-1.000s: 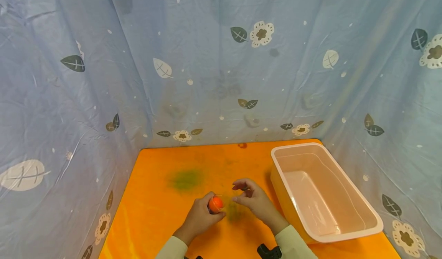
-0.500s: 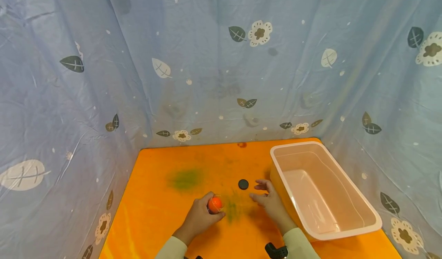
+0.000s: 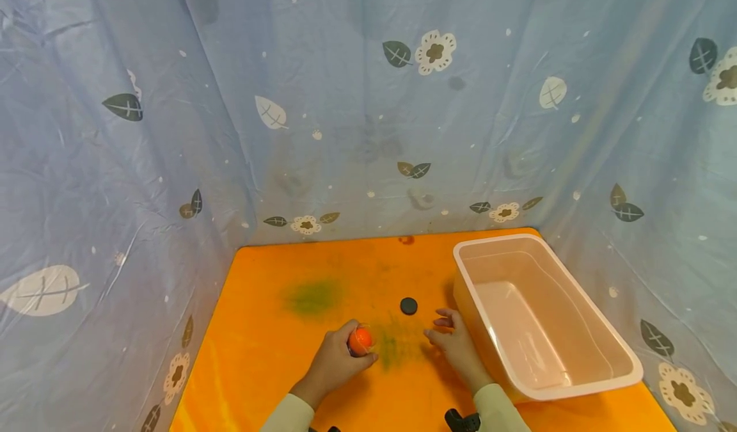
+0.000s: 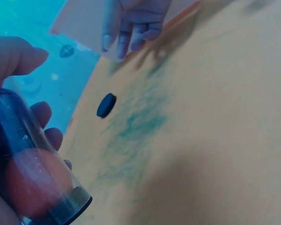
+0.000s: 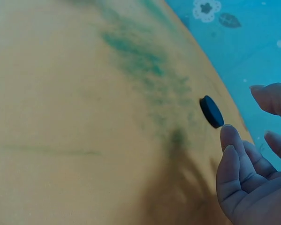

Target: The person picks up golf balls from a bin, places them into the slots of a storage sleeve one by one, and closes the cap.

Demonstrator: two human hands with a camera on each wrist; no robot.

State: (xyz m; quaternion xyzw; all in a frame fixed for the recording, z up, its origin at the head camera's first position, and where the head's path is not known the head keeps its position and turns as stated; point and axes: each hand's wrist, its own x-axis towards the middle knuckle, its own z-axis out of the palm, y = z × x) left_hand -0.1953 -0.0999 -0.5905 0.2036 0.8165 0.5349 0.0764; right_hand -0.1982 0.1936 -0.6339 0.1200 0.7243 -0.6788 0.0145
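Note:
My left hand (image 3: 336, 363) grips a clear cylindrical container (image 4: 77, 193) with an orange ball (image 3: 360, 340) inside it. In the left wrist view the ball (image 4: 37, 183) shows through the wall near the container's lower end, and the thumb and fingers curl round the upper part. A small black round cap (image 3: 409, 306) lies flat on the orange tabletop (image 3: 259, 349). My right hand (image 3: 460, 349) hovers to the right of the cap, fingers loosely bent and holding nothing. In the right wrist view the cap (image 5: 211, 111) appears just beyond the fingertips, seemingly apart from them.
A pale pink plastic tub (image 3: 489, 329) stands at the right of the table, close beside my right hand. Blue patterned curtain (image 3: 368, 112) encloses the back and both sides. Green stains (image 3: 313, 297) mark the tabletop.
My right hand has moved right, away from the left hand, and the black cap, not visible on the table one second ago, lies there now. The left hand stays gripping the container.

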